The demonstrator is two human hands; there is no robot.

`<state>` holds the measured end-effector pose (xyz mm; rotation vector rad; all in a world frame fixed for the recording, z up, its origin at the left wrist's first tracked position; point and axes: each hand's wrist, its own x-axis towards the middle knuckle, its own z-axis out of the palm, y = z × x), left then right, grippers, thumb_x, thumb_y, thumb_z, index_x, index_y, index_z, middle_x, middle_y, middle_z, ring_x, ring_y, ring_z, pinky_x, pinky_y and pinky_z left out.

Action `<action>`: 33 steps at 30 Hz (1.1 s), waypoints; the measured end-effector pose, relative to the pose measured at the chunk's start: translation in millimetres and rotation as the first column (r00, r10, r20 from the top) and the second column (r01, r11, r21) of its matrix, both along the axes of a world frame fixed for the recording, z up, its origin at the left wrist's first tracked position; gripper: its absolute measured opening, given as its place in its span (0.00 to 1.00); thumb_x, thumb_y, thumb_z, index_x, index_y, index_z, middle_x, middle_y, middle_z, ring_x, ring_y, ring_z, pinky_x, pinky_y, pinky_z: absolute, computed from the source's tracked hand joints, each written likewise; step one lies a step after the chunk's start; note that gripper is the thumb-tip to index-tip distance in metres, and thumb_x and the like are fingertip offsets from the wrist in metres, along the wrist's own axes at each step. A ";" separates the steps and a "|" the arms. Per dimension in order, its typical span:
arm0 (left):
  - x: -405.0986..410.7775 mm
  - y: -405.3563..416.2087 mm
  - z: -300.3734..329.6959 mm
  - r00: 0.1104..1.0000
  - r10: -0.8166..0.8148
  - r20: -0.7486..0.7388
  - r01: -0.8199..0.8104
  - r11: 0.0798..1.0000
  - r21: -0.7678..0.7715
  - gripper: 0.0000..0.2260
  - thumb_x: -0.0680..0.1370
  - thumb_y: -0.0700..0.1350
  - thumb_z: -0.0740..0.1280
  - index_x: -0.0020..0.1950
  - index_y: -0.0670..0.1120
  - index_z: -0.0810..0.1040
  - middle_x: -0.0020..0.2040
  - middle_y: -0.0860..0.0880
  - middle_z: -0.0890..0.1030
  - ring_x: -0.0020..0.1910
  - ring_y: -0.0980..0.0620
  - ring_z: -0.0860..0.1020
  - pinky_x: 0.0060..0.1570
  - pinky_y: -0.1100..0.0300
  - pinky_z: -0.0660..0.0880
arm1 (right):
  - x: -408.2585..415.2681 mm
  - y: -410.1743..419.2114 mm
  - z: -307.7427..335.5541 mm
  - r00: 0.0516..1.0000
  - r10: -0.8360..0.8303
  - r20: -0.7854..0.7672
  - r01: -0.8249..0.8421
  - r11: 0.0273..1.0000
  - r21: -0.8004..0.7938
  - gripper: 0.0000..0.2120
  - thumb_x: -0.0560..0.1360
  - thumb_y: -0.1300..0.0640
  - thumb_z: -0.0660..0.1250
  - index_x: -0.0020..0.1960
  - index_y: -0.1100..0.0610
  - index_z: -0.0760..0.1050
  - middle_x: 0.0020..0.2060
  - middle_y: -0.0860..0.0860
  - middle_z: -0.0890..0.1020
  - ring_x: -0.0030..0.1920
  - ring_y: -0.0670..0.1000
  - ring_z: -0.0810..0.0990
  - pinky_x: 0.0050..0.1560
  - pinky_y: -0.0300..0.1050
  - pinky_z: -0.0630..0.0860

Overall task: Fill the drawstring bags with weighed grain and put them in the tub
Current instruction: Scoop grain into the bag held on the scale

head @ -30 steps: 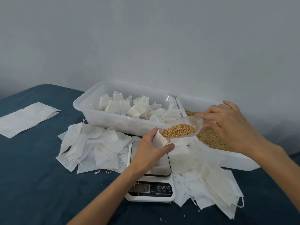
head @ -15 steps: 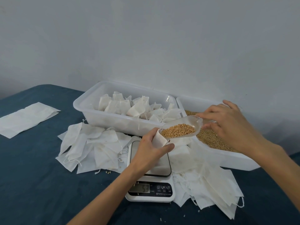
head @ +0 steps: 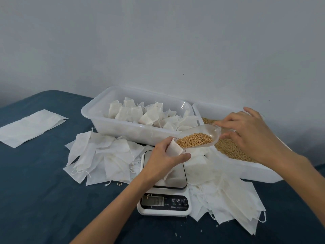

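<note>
Right hand (head: 249,132) tips scoop (head: 198,137) — left hand (head: 164,160) holds bag (head: 174,148)

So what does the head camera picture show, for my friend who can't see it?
A left hand holds a small white bag open over a scale while the right hand tips a clear scoop of grain toward it. Behind sits a tub of filled bags.

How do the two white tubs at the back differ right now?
The left tub holds filled drawstring bags, bunched and standing; the right tub holds loose grain. The left tub is fully in view, while the right hand, holding the scoop, covers part of the right tub. Both are white plastic, rectangular, and sit side by side against the wall.
</note>
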<state>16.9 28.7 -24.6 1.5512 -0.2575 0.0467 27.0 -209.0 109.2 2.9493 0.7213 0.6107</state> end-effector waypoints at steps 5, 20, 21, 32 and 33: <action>0.3 6.7 5.6 0.998 -0.053 -0.032 0.054 0.998 0.028 0.16 0.72 0.52 0.80 0.56 0.50 0.83 0.52 0.48 0.86 0.51 0.46 0.84 0.57 0.46 0.81 | 1.3 -3.7 -5.8 1.000 0.006 0.024 -0.006 1.000 -0.005 0.17 0.76 0.62 0.73 0.63 0.50 0.82 0.48 0.47 0.82 0.53 0.52 0.80 0.77 0.56 0.53; 15.3 23.8 10.2 0.983 -0.184 0.003 0.183 0.978 0.097 0.19 0.71 0.53 0.80 0.59 0.50 0.84 0.55 0.47 0.86 0.57 0.42 0.83 0.63 0.42 0.78 | 1.2 0.5 -6.8 0.999 -0.016 0.031 0.016 1.000 0.001 0.16 0.77 0.62 0.72 0.63 0.51 0.82 0.49 0.48 0.82 0.54 0.53 0.80 0.77 0.55 0.52; 15.4 23.7 9.8 0.983 -0.184 0.008 0.182 0.979 0.095 0.20 0.71 0.54 0.80 0.59 0.49 0.83 0.55 0.45 0.86 0.58 0.40 0.82 0.65 0.39 0.77 | 1.3 1.3 -5.6 0.999 -0.022 0.027 0.022 1.000 -0.009 0.16 0.77 0.62 0.71 0.64 0.50 0.81 0.50 0.48 0.82 0.55 0.53 0.79 0.77 0.54 0.51; 11.7 24.7 5.4 0.984 -0.178 0.002 0.178 0.983 0.040 0.17 0.74 0.46 0.81 0.60 0.51 0.82 0.55 0.49 0.86 0.56 0.49 0.83 0.59 0.54 0.80 | -2.5 11.5 0.9 0.998 -0.013 0.058 0.015 0.999 -0.042 0.16 0.78 0.62 0.70 0.65 0.52 0.81 0.50 0.50 0.82 0.55 0.56 0.79 0.77 0.56 0.51; 11.1 24.9 5.5 0.983 -0.183 0.007 0.183 0.983 0.033 0.17 0.74 0.46 0.81 0.60 0.51 0.82 0.55 0.51 0.86 0.55 0.52 0.84 0.55 0.60 0.80 | -2.7 11.9 1.2 0.998 -0.011 0.062 0.014 0.999 -0.043 0.16 0.78 0.62 0.70 0.65 0.52 0.81 0.50 0.51 0.82 0.55 0.56 0.80 0.77 0.56 0.51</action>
